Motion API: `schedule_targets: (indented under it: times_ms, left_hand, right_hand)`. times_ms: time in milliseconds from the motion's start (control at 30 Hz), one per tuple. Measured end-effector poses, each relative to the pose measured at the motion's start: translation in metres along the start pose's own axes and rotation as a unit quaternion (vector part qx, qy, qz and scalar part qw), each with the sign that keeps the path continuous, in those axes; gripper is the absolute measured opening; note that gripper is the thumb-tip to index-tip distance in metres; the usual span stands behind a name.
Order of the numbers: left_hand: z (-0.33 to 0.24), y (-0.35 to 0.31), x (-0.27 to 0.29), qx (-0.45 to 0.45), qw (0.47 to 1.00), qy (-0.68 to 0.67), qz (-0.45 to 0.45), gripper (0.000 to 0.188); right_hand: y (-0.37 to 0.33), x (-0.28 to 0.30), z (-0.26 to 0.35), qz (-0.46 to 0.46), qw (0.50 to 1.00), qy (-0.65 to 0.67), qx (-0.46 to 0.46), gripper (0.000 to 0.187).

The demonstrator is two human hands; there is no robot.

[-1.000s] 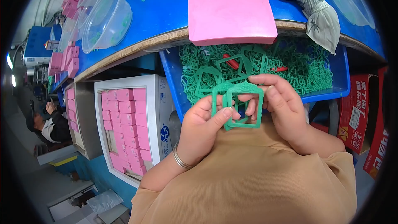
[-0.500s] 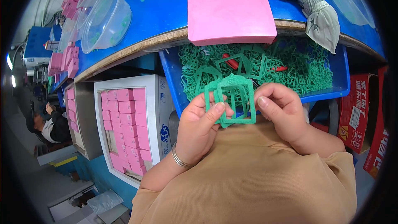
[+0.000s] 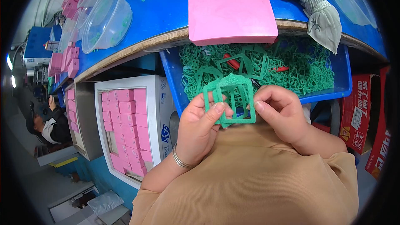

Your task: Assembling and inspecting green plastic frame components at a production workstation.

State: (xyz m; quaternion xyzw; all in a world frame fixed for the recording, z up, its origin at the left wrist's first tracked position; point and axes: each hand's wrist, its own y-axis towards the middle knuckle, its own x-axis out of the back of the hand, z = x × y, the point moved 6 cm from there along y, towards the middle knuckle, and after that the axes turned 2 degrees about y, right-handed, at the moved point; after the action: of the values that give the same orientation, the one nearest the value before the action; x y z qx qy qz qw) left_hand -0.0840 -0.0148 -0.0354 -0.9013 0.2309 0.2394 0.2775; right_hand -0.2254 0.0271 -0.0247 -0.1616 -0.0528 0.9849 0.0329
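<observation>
Two or three thin green plastic frames, stacked loosely, are held between my hands just above my lap. My left hand, with a metal bangle on its wrist, pinches their left side with thumb on top. My right hand pinches the right edge. Right behind them a blue bin under the table holds a tangled heap of green plastic frames with a couple of red pieces among them.
A pink square pad lies on the blue table, beside a tied grey cloth bag and clear plastic bowls. A white box of pink blocks stands at my left. Red cartons are at right. Another person sits far left.
The green frames have tilted and shifted slightly upward and left; my right hand moved from gripping over the frame's top to pinching its right edge.
</observation>
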Motion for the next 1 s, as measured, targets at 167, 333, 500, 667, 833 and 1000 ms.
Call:
schedule_targets:
  times_ms: [167,333,500,667,833,1000]
  left_hand:
    - [-0.0008,0.0001,0.0004,-0.003,1.0,-0.007,0.004,0.017]
    - [-0.0032,0.0003,-0.0012,-0.014,0.999,-0.019,0.024,0.018]
    - [-0.004,0.0006,-0.0018,-0.016,0.999,-0.032,0.038,0.018]
    - [-0.0043,0.001,-0.0017,-0.018,0.998,-0.046,0.047,0.018]
    - [-0.0038,0.0008,-0.0022,-0.014,0.998,-0.047,0.049,0.019]
    - [-0.0046,-0.0004,-0.0052,-0.003,0.998,-0.034,0.051,0.019]
  right_hand:
    - [0.0009,0.0004,-0.0038,-0.012,1.0,0.009,-0.025,0.006]
    - [0.0022,0.0004,-0.0055,-0.014,0.999,0.004,-0.033,0.006]
    - [0.0038,0.0008,-0.007,-0.014,0.999,-0.031,-0.032,0.007]
    - [0.0055,0.0001,-0.0086,-0.01,0.999,-0.046,-0.025,0.007]
    - [0.0075,-0.0012,-0.0049,-0.008,0.999,-0.053,-0.005,0.008]
    - [0.006,-0.0009,-0.0097,0.009,0.997,-0.03,-0.065,0.008]
